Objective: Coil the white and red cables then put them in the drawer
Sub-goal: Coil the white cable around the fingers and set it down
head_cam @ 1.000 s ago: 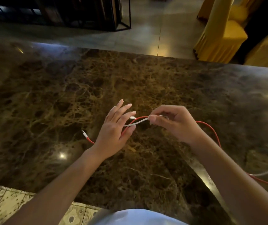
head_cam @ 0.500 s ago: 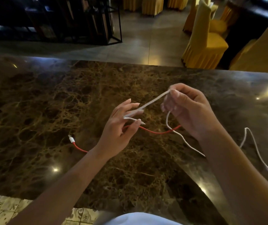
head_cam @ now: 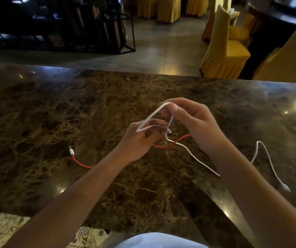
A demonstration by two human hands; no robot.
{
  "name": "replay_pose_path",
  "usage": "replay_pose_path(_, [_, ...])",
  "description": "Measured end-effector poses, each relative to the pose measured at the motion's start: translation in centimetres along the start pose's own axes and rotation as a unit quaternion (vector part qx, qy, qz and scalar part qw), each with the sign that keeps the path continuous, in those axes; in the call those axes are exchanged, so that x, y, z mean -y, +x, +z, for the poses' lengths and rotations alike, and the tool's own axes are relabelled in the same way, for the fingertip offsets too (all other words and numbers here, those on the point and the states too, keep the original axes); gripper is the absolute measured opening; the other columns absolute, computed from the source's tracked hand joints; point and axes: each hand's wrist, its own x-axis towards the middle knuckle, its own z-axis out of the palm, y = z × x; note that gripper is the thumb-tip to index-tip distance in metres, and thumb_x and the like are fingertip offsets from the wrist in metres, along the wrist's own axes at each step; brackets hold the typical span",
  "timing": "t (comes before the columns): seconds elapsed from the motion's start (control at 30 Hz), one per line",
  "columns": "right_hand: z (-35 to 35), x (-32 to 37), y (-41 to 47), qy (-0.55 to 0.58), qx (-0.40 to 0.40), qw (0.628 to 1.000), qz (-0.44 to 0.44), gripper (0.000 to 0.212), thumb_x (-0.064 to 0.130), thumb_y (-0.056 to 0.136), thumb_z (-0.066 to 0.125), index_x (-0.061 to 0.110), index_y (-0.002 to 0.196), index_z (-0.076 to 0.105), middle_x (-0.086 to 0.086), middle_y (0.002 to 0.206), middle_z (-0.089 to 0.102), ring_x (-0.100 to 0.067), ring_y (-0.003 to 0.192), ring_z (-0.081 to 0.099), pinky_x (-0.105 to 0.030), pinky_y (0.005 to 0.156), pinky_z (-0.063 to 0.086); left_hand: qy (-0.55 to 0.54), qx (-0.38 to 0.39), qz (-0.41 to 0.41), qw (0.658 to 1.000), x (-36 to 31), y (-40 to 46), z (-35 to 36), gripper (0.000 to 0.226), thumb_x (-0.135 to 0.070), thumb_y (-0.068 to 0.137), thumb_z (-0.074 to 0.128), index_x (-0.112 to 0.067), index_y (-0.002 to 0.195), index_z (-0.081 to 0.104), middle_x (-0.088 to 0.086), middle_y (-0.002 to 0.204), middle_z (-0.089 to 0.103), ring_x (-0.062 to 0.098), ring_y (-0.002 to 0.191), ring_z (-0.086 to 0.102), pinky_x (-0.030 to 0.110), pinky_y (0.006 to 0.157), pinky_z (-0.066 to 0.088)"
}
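1. Two cables lie on a dark marble counter (head_cam: 57,111) that fills most of the view, its far edge meeting a tiled floor and its near edge by the person's body.
2. Beyond the far edge stand yellow-covered chairs (head_cam: 222,51) toward the right and a black metal rack (head_cam: 97,29) toward the left.
3. The left hand (head_cam: 140,138) sits over the middle of the counter, fingers curled round the start of a loop in the white cable (head_cam: 193,156).
4. The right hand (head_cam: 195,120), just beside it and slightly higher, pinches the top of that loop between thumb and fingertips.
5. The white cable trails from the hands toward the counter's right side and ends in a small plug near the right near corner.
6. The red cable (head_cam: 168,144) lies flat under both hands, untouched, one white-tipped plug toward the left; a blurred red stretch at the right edge is probably its other end.
7. Both cables look thin, light and limp, with some springiness likely to open loose loops.
8. Best hold: pinch the gathered loops firmly where they cross, and guide slack through the other fingers, keeping clear of the plugs.
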Motion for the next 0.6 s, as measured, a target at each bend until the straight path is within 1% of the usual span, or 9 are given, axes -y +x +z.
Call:
replay_pose_path(0.07, [-0.4, -0.9, -0.1, -0.046, -0.008, 0.999, 0.012, 0.038, 0.037, 0.096, 0.064, 0.006, 0.117, 0.071, -0.006, 0.108, 0.076, -0.017, 0.102, 0.073, -0.035, 0.091, 0.058, 0.016, 0.004, 0.006, 1.0, 0.0, 0.2, -0.4, 0.017, 0.003, 0.101, 0.061, -0.001, 0.113, 0.071, 0.001, 0.101, 0.077, 0.001, 0.089, 0.075, 0.015, 0.079, 0.057])
replay_pose_path(0.13, [-1.0, -2.1, -0.3, -0.151, -0.015, 0.987, 0.059, 0.048, 0.051, 0.09, 0.066, 0.012, 0.118, 0.071, -0.001, 0.108, 0.077, -0.017, 0.101, 0.074, -0.042, 0.093, 0.06, 0.029, -0.001, -0.006, 1.0, 0.1, 0.7, -0.7, 0.015, -0.004, 0.104, 0.06, -0.01, 0.112, 0.07, -0.005, 0.099, 0.077, 0.0, 0.088, 0.076, 0.017, 0.076, 0.058])
replay_pose_path(0.17, [-1.4, -2.7, -0.4, -0.225, -0.011, 0.971, 0.084, 0.05, 0.055, 0.087, 0.067, 0.016, 0.118, 0.072, 0.003, 0.107, 0.076, -0.014, 0.1, 0.073, -0.043, 0.093, 0.06, 0.032, -0.007, -0.007, 0.999, 0.2, 1.0, -1.0, 0.014, -0.007, 0.105, 0.059, -0.012, 0.112, 0.069, -0.004, 0.099, 0.078, 0.003, 0.089, 0.076, 0.019, 0.077, 0.059])
replay_pose_path(0.23, [-2.3, -3.7, -0.8, -0.327, 0.011, 0.937, 0.12, 0.042, 0.052, 0.089, 0.071, 0.021, 0.116, 0.073, 0.009, 0.103, 0.076, -0.008, 0.097, 0.071, -0.04, 0.091, 0.059, 0.019, -0.02, -0.001, 1.0, 0.3, 1.8, -1.6, 0.013, -0.009, 0.107, 0.056, -0.009, 0.112, 0.068, 0.004, 0.1, 0.079, 0.012, 0.094, 0.078, 0.027, 0.082, 0.063])
replay_pose_path(0.33, [-2.9, -4.1, -1.1, -0.364, 0.031, 0.922, 0.13, 0.018, 0.04, 0.091, 0.075, 0.026, 0.103, 0.076, 0.016, 0.088, 0.074, 0.0, 0.083, 0.068, -0.031, 0.081, 0.056, -0.005, -0.046, 0.009, 0.999, 0.1, 2.7, -2.9, 0.014, -0.009, 0.108, 0.054, -0.013, 0.11, 0.067, 0.011, 0.099, 0.078, 0.024, 0.095, 0.079, 0.04, 0.081, 0.066])
replay_pose_path(0.4, [-3.1, -4.1, -1.3, -0.383, 0.019, 0.917, 0.109, 0.009, 0.036, 0.091, 0.077, 0.028, 0.095, 0.077, 0.017, 0.082, 0.071, 0.001, 0.078, 0.065, -0.027, 0.075, 0.051, -0.011, -0.076, 0.016, 0.997, -0.2, 3.5, -3.7, 0.014, -0.01, 0.108, 0.054, -0.018, 0.107, 0.066, 0.011, 0.097, 0.077, 0.026, 0.093, 0.08, 0.043, 0.076, 0.066])
replay_pose_path(0.5, [-3.0, -3.3, -1.3, -0.395, 0.001, 0.917, 0.057, 0.006, 0.031, 0.091, 0.079, 0.025, 0.091, 0.078, 0.015, 0.081, 0.07, -0.005, 0.078, 0.065, -0.029, 0.074, 0.051, 0.022, -0.123, 0.027, 0.992, -0.6, 5.0, -5.3, 0.012, -0.012, 0.108, 0.054, -0.02, 0.106, 0.063, 0.008, 0.097, 0.074, 0.022, 0.092, 0.079, 0.042, 0.071, 0.067])
replay_pose_path(0.53, [-3.0, -2.9, -1.3, -0.394, 0.005, 0.918, 0.048, 0.006, 0.032, 0.09, 0.079, 0.026, 0.089, 0.078, 0.015, 0.079, 0.069, -0.004, 0.075, 0.065, -0.028, 0.072, 0.052, 0.034, -0.141, 0.03, 0.989, -0.8, 5.6, -5.9, 0.011, -0.013, 0.108, 0.054, -0.021, 0.106, 0.062, 0.007, 0.098, 0.073, 0.02, 0.092, 0.079, 0.041, 0.071, 0.067])
replay_pose_path(0.6, [-2.9, -1.9, -1.4, -0.393, 0.036, 0.918, 0.047, 0.005, 0.034, 0.091, 0.077, 0.031, 0.088, 0.075, 0.016, 0.074, 0.068, -0.003, 0.069, 0.065, -0.021, 0.065, 0.05, 0.062, -0.179, 0.025, 0.982, -1.2, 6.8, -7.3, 0.008, -0.013, 0.109, 0.053, -0.014, 0.11, 0.061, 0.006, 0.099, 0.072, 0.015, 0.092, 0.079, 0.037, 0.073, 0.067])
